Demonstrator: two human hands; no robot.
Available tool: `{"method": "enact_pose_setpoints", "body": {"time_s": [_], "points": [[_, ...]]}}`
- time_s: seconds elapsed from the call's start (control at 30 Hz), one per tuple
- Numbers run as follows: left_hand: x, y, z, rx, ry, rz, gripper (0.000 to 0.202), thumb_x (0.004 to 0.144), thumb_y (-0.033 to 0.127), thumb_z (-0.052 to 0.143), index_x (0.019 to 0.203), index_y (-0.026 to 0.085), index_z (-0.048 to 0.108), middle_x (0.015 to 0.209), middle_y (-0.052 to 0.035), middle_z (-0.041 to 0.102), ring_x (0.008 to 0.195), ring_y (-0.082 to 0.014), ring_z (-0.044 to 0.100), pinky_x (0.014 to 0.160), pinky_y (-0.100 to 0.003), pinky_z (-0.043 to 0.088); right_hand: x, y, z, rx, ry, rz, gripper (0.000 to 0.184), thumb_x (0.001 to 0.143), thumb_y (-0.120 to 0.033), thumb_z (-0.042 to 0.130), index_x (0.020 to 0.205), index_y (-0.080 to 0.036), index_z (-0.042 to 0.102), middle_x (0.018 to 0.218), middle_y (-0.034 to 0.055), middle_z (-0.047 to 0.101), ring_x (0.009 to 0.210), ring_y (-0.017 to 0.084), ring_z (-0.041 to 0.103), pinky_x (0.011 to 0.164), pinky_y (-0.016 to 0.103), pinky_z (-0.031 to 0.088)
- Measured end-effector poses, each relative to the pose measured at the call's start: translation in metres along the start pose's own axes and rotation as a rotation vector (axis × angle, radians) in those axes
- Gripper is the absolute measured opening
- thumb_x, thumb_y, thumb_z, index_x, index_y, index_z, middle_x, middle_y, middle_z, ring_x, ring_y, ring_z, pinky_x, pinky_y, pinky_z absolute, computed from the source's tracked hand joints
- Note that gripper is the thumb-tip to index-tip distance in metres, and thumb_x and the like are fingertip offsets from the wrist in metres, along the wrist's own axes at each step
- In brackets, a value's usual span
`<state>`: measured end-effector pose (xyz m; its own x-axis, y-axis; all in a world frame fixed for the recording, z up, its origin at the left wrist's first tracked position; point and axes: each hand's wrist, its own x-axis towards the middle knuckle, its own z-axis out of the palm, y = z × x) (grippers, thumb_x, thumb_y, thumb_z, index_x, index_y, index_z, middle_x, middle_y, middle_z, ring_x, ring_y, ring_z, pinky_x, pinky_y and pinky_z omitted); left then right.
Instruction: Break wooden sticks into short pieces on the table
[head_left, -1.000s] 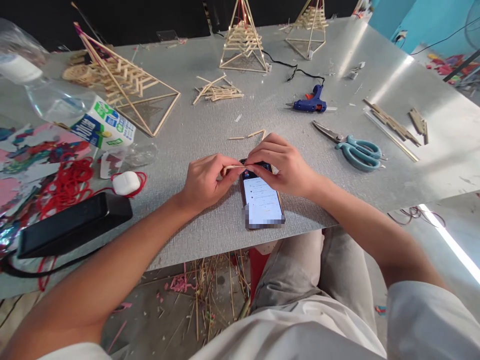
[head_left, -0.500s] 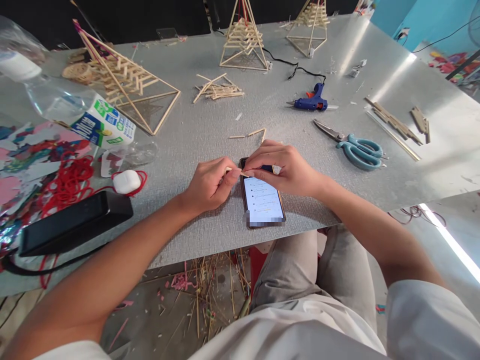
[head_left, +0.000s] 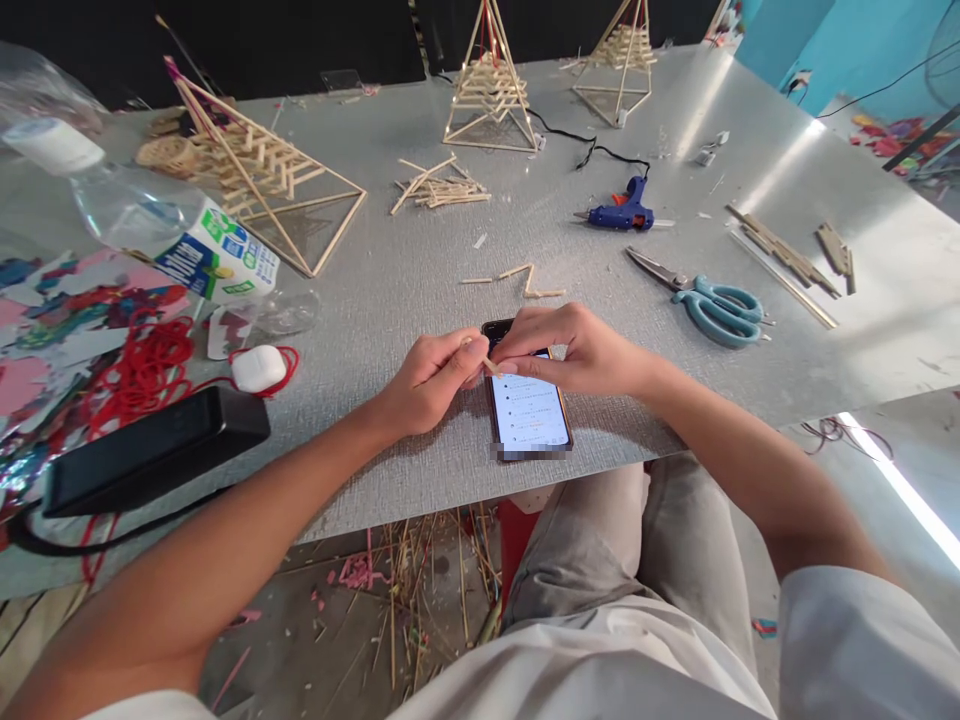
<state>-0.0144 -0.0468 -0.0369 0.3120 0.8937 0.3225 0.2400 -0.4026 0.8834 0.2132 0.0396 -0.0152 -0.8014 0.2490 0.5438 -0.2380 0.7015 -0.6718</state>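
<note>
Both hands — left hand, right hand — pinch one thin stick between them, above the phone.

Three stick pyramids are counted on the table: a left pyramid, a far middle pyramid and a far right pyramid. One heap of cut sticks is seen near the middle pyramid, and four short loose sticks are counted beyond the one phone. One glue gun and one pair of scissors are found to the right. One plastic bottle, one white case and one black power bank are counted at the left. Two hands are present, a left hand and a right hand, with one thin stick pinched between them.
</note>
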Motion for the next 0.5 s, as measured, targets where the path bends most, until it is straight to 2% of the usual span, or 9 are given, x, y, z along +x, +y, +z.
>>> {"method": "enact_pose_setpoints", "body": {"time_s": [0.13, 0.33, 0.5], "points": [[-0.0012, -0.0001, 0.0005, -0.087, -0.012, -0.033, 0.051, 0.115, 0.050, 0.050, 0.073, 0.021, 0.049, 0.066, 0.0029, 0.044, 0.058, -0.0111, 0.041, 0.053, -0.028, 0.033, -0.0003, -0.0011, -0.0004, 0.032, -0.023, -0.001, 0.017, 0.108, -0.024, 0.068, 0.108, -0.015, 0.083, 0.101, 0.0067, 0.085, 0.092, 0.012, 0.073, 0.087, 0.026, 0.055], [-0.0005, 0.0033, 0.0029, -0.080, -0.014, -0.064, 0.054, 0.113, 0.055, 0.051, 0.070, 0.021, 0.047, 0.065, 0.0020, 0.044, 0.058, -0.0118, 0.041, 0.050, -0.027, 0.031, -0.0005, 0.0004, 0.0004, 0.040, -0.016, 0.000, 0.017, 0.105, -0.030, 0.074, 0.106, -0.016, 0.084, 0.100, 0.0067, 0.086, 0.091, 0.012, 0.072, 0.087, 0.028, 0.056], [-0.0003, 0.0075, 0.0057, -0.046, -0.015, -0.117, 0.057, 0.112, 0.056, 0.051, 0.068, 0.021, 0.048, 0.064, 0.0022, 0.046, 0.055, -0.0107, 0.038, 0.051, -0.028, 0.031, 0.0001, -0.0015, -0.0015, 0.032, -0.031, -0.011, 0.014, 0.103, -0.026, 0.077, 0.101, -0.014, 0.083, 0.094, 0.0057, 0.085, 0.086, 0.011, 0.070, 0.088, 0.027, 0.055]]}}
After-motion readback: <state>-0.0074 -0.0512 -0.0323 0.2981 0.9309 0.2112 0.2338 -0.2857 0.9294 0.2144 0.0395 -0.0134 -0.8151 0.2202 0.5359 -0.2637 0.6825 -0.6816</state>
